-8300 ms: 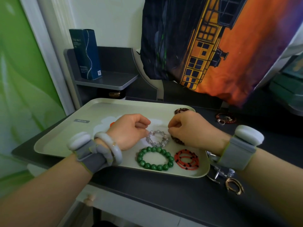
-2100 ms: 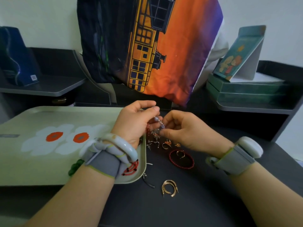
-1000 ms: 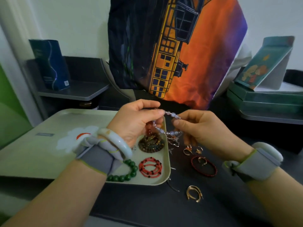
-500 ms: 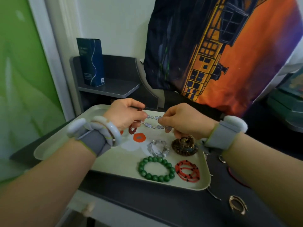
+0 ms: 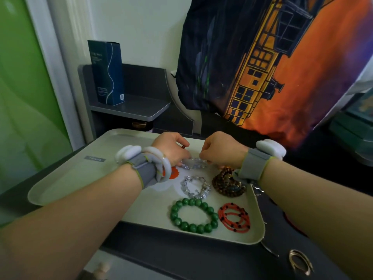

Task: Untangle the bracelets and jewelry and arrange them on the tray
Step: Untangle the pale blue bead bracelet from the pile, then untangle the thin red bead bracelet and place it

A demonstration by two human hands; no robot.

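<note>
Over the tray (image 5: 66, 186), both hands' curled fingers pinching pale bead bracelet (image 5: 194, 163).

Dark desk (image 5: 181, 257) carrying a pale green tray (image 5: 84, 178), with gold hoop earrings (image 5: 300, 261) lying beside the tray's near right corner. On the tray: green bead bracelet (image 5: 192, 216), red cord bracelet (image 5: 235, 220), clear crystal bracelet (image 5: 194, 187), brown bead coil (image 5: 228, 183). A raised shelf (image 5: 131, 109) bears a dark blue box (image 5: 107, 72).

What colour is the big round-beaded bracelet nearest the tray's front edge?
Green: the glossy round-beaded bracelet, clearest in the head view.
</note>
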